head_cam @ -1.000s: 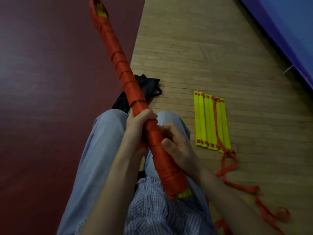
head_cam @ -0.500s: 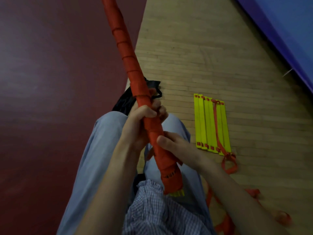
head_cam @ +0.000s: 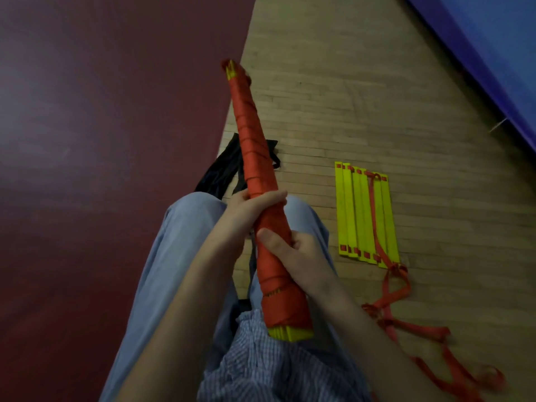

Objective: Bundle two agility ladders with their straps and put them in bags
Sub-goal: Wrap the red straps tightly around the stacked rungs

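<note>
We hold the strap-wrapped ladder (head_cam: 255, 169) tilted above our lap (head_cam: 179, 256), left hand (head_cam: 246, 210) and right hand (head_cam: 295, 253) with fingers (head_cam: 274, 196) curled round it, while the second ladder (head_cam: 359, 216) lies flat on the floor (head_cam: 348, 97).

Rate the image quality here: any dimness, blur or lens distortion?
Head view: dim and flat, no glare; wrapped ladder bundle, left hand and right hand read clearly; loose red strap smears toward the lower right corner; wide-angle bending curves the wooden floor.

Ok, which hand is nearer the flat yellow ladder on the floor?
Right. The right hand grips the wrapped bundle on the side toward the ladder; the left hand grips it higher, farther away.
</note>
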A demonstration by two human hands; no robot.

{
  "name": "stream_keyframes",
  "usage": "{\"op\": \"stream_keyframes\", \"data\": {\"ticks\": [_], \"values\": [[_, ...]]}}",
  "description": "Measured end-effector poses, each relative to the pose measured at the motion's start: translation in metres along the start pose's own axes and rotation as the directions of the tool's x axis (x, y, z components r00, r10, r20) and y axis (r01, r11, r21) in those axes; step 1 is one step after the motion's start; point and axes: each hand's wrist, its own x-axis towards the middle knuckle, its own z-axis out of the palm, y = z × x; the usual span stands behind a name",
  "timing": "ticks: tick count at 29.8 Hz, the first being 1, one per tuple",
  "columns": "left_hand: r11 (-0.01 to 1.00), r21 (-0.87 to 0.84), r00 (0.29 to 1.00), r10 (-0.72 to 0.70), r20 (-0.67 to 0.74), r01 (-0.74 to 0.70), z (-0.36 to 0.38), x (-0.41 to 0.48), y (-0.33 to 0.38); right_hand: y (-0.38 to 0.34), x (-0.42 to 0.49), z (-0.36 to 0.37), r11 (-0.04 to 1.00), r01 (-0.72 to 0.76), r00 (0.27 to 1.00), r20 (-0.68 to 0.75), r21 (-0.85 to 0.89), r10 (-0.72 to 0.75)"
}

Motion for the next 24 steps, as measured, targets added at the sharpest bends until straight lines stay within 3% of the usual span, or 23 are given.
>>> {"op": "stream_keyframes", "data": {"ticks": [3,8,11,13,15,17,20,24], "values": [[0.996,-0.073,0.996,-0.049,0.073,0.054,-0.004,0.002,-0.006,-0.002,-0.003,-0.009,0.995,-0.006,0.999,0.036,-0.097,0.009],[0.932,-0.353,0.942,0.045,0.333,0.08,-0.011,0.008,-0.002,-0.009,-0.001,-0.022,0.998,0.025,0.977,0.209,0.056,-0.036],[0.912,-0.402,0.874,0.134,0.466,0.075,-0.013,0.009,0.003,-0.011,-0.001,-0.025,0.993,0.055,0.96,0.269,0.109,-0.083],[0.959,-0.283,0.899,0.108,0.424,0.018,-0.013,0.009,0.013,-0.009,0.001,-0.026,0.986,0.155,0.967,0.195,0.055,-0.163],[0.995,-0.075,0.961,0.084,0.263,-0.066,-0.011,0.007,0.022,-0.005,0.005,-0.027,0.966,0.246,0.967,0.093,-0.074,-0.239],[0.993,0.028,0.991,0.112,0.078,-0.114,-0.004,0.007,0.02,-0.001,0.007,-0.025,0.929,0.282,0.958,0.018,-0.24,-0.287],[0.993,0.041,0.993,0.112,-0.034,-0.111,0.02,0.006,0.011,0.002,0.006,-0.018,0.838,0.306,0.915,-0.103,-0.452,-0.39],[0.997,-0.055,0.998,-0.06,-0.015,0.059,0.031,0.013,0.006,-0.002,0.006,-0.029,0.717,0.393,0.811,-0.15,-0.575,-0.565]]}}
